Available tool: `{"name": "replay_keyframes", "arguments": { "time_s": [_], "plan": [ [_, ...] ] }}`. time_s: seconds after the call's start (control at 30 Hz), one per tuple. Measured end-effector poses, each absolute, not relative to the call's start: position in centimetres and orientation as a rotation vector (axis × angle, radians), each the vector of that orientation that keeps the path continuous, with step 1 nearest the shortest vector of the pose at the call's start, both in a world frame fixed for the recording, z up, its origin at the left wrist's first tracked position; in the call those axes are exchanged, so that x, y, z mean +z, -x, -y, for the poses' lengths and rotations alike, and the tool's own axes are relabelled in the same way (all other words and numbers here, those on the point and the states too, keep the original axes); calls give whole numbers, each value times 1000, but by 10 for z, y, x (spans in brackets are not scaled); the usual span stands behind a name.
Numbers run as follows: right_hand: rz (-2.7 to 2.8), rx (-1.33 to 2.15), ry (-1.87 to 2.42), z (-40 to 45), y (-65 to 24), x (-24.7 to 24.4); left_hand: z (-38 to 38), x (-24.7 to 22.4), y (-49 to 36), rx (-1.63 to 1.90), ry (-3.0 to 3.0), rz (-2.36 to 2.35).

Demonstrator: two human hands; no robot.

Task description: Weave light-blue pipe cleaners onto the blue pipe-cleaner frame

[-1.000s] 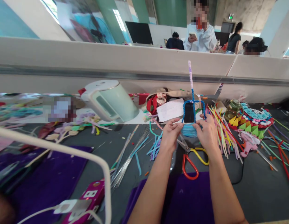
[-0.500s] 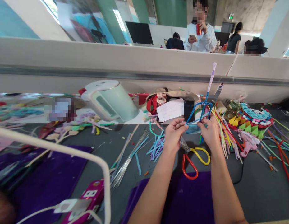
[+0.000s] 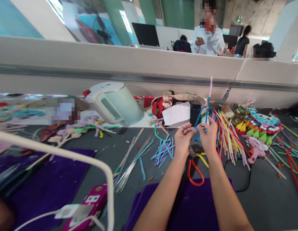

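Over the desk, my left hand [image 3: 185, 138] pinches the lower left corner of a blue pipe-cleaner frame [image 3: 198, 118]. A straight stem with a pale purple top [image 3: 211, 86] rises from the frame. My right hand [image 3: 207, 134] is closed with thumb and fingertips on the frame's lower edge, close beside the left fingertips. Some light blue material shows between and below the hands; its shape is partly hidden. Under my wrists lie scissors [image 3: 196, 173] with one red and one yellow handle, their blades partly covered by my left hand.
Purple and blue cut strips [image 3: 162, 152] lie left of my hands, bright pipe cleaners [image 3: 229, 138] right. A pink glue gun [image 3: 257, 149], a glass jar [image 3: 240, 114] and a pale green kettle [image 3: 117, 104] stand around. A white tube [image 3: 67, 155] crosses the left foreground. People are behind the partition [image 3: 139, 57].
My right hand has moved left, next to my left hand, and the blue frame has shifted left with its stem now more upright. The right hand now covers part of the yellow scissor handle.
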State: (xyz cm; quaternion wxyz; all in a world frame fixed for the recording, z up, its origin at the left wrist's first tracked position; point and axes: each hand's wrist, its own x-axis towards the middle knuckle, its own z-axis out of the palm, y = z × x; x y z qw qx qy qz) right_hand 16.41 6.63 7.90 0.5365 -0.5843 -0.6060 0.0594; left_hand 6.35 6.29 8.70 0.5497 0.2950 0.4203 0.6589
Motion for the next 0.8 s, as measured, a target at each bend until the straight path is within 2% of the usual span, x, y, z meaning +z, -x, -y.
{"name": "replay_keyframes", "arguments": {
  "time_s": [0.23,0.5,0.8],
  "plan": [
    [1500,-30,1356,-59,-161,87,-68,77,-62,1617,-757,-998],
    [1616,-173,1372,-57,-165,91,-69,68,-62,1620,-1096,-1115],
    [1747,-126,1362,-57,-176,95,-64,73,-59,1479,-1466,-1226]
  ]
}}
